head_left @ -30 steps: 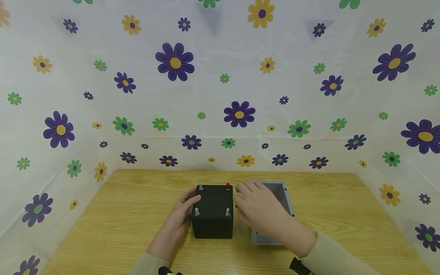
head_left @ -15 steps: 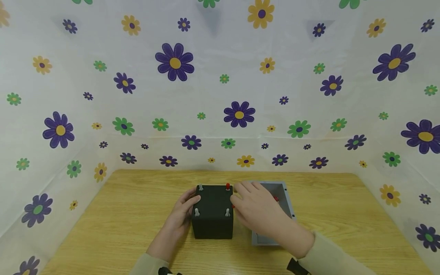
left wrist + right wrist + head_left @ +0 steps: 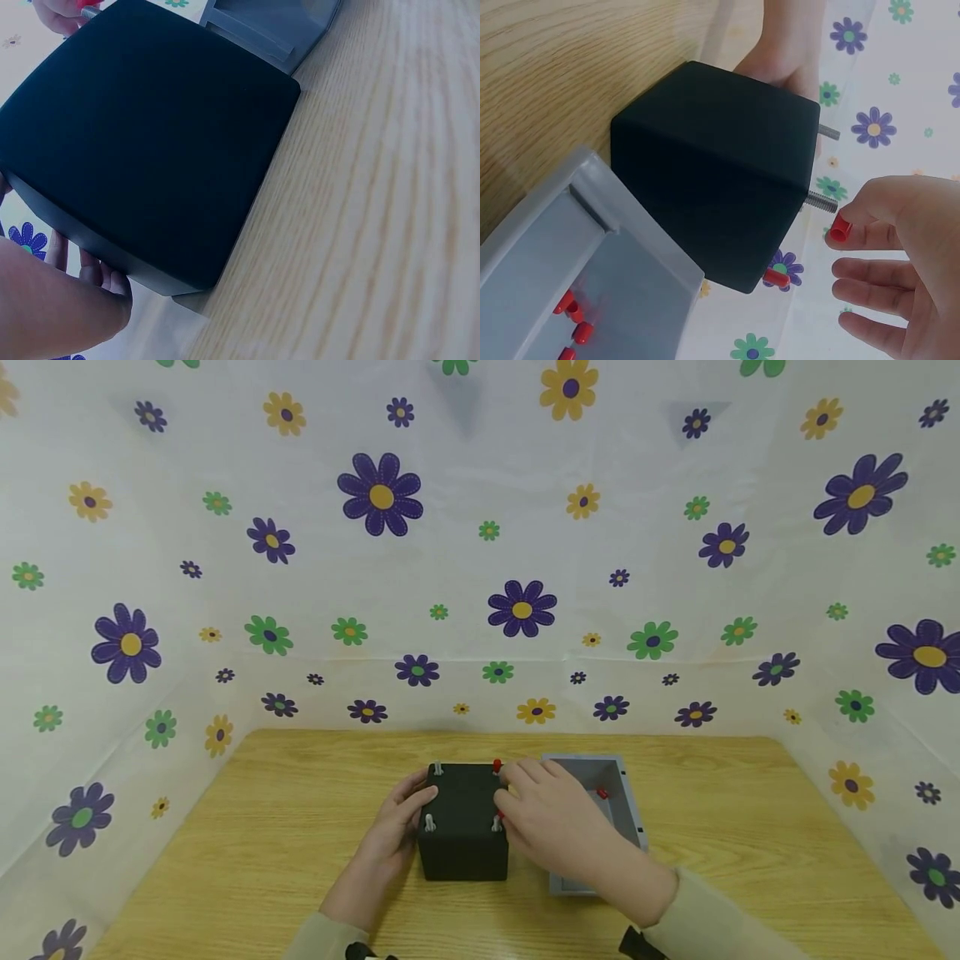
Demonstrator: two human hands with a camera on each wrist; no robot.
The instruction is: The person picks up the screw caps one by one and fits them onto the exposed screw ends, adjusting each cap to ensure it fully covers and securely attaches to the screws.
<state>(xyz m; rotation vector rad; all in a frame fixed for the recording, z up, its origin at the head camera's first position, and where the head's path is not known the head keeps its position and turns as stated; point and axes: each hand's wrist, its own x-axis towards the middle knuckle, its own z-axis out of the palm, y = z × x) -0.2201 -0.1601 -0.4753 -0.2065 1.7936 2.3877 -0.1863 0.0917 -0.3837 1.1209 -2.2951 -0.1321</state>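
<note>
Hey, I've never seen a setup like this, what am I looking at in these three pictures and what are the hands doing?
A person works with bare hands, wearing three cameras. One on the head looks down at a wooden table. One sits on each wrist, close up. The left hand steadies a black box with metal pins sticking out of its top. The right hand pinches a small red cap just off a bare pin. Beside the box a grey tray holds more red caps.

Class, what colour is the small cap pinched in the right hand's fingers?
Red; the cap shows best in the right wrist view.
</note>
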